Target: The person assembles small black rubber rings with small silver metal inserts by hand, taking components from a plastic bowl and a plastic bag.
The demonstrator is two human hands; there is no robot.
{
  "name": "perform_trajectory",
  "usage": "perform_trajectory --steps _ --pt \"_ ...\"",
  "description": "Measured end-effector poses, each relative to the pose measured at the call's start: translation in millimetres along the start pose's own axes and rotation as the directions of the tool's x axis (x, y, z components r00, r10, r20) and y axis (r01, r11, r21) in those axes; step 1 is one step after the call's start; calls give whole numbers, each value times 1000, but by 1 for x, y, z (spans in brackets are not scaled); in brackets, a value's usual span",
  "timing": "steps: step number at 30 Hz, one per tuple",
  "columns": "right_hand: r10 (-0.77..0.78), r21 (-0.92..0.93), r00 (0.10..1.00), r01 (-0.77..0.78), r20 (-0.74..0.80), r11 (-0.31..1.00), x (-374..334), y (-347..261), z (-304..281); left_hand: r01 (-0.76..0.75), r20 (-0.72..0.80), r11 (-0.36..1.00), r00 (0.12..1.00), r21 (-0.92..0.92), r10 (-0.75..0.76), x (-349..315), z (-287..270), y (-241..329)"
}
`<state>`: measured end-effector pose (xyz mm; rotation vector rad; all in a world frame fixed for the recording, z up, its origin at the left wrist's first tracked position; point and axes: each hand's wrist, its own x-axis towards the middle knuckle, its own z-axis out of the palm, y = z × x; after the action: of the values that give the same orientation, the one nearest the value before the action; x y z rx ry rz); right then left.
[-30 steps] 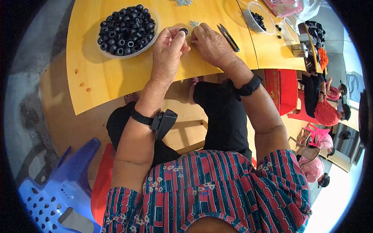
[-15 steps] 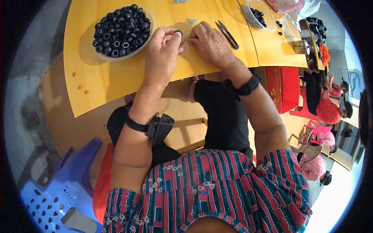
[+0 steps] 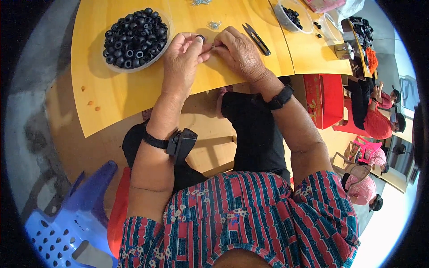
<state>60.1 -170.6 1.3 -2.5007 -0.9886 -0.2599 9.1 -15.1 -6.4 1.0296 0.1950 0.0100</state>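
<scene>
My left hand point(image 3: 182, 58) is closed, with a small round black part point(image 3: 201, 38) pinched between thumb and fingers. Close beside it, my right hand point(image 3: 239, 51) has its fingertips pinched on a tiny metallic piece point(image 3: 213, 46), too small to make out fully. The fingertips of the two hands nearly meet above the table's near part. To the left stands a clear round tub point(image 3: 117, 69) heaped with hollow black parts point(image 3: 136, 38) like the one I hold. Small shiny metal pieces point(image 3: 214, 25) lie in a little pile beyond my hands.
Black thread snips point(image 3: 257, 40) lie right of my right hand. More metal bits point(image 3: 201, 2) sit at the far edge. Another clear tub point(image 3: 290, 22) of black parts stands right. A red box point(image 3: 324, 100) is beside the table; a blue plastic chair point(image 3: 76, 219) stands left. Other people sit at far right.
My right fingertips have turned toward the left hand, and the tiny metallic piece now shows between them. The left hand keeps its hold on the black part, tilted differently.
</scene>
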Motion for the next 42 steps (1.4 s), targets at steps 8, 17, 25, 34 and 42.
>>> perform_trajectory --steps 8,17,25,34,42 --pt "-4 86 999 7 -38 996 0 -2 1 8 24 1000 1000 -25 -8 -1 -3 1" --pt "-48 -8 993 47 -104 999 2 -9 0 -15 117 998 993 -60 22 1 -4 -3" --pt "511 834 860 -284 4 473 13 -26 -3 -26 72 993 997 -113 35 -3 1 0" --pt "508 887 861 -253 24 387 17 -43 -3 -38 49 990 998 -132 45 0 3 -5" --pt "489 858 871 -222 -38 463 12 -38 1 -10 8 994 1000 -109 11 -2 3 -3"
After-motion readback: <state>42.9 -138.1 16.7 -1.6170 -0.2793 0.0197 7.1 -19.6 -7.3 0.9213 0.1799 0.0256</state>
